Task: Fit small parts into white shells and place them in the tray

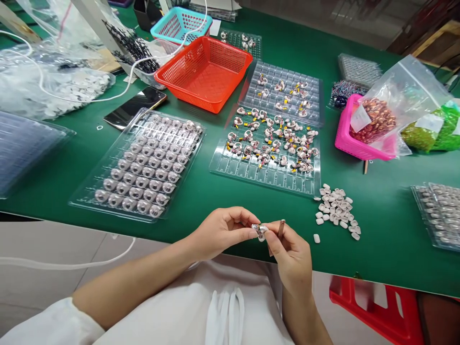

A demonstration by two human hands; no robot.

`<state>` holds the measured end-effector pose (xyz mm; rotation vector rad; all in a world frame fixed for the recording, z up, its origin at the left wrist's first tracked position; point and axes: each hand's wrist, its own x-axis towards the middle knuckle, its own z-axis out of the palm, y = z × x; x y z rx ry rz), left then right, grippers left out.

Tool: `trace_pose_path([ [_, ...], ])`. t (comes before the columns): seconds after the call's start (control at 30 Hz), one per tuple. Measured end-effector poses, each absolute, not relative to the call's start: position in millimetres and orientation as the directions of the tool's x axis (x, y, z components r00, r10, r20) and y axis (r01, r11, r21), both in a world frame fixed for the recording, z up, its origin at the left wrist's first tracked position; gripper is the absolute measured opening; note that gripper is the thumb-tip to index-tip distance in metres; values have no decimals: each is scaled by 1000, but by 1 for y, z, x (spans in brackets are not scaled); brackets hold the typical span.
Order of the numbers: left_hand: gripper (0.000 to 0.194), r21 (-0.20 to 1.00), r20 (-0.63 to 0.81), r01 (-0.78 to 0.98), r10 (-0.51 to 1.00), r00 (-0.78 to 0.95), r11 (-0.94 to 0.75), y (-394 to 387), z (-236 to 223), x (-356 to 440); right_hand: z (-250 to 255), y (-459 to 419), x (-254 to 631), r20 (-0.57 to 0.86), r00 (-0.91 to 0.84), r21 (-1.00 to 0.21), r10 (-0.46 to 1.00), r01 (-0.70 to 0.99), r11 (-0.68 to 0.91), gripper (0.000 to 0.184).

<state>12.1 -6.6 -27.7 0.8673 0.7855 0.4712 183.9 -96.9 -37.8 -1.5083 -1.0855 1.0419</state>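
Note:
Near the table's front edge, my left hand (230,230) pinches a small shiny white and clear earbud part (259,232) between thumb and fingertips. My right hand (289,247) grips the same part from the other side. A thin brown stick-like tool (281,229) is also tucked in the right fingers; its kind is unclear. Beyond the hands lies a clear tray (266,181) with many loose white parts carrying yellow tabs and thin wires. To the right is a loose pile of small white caps (336,206), one lying apart.
At left, a clear tray (84,196) carries rows of shiny rounded parts beside a phone (134,108). A red basket (204,88) and blue basket (172,31) stand behind. A pink basket (354,143) with bagged brown pieces is at right, and another filled tray (442,213) by the edge.

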Motion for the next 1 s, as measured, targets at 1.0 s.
trace_pose_path([
  [1.0, 25, 948, -311, 108, 806, 504, 298, -5, -11, 6, -42, -93, 178, 343, 124, -843, 931, 477, 247, 32],
])
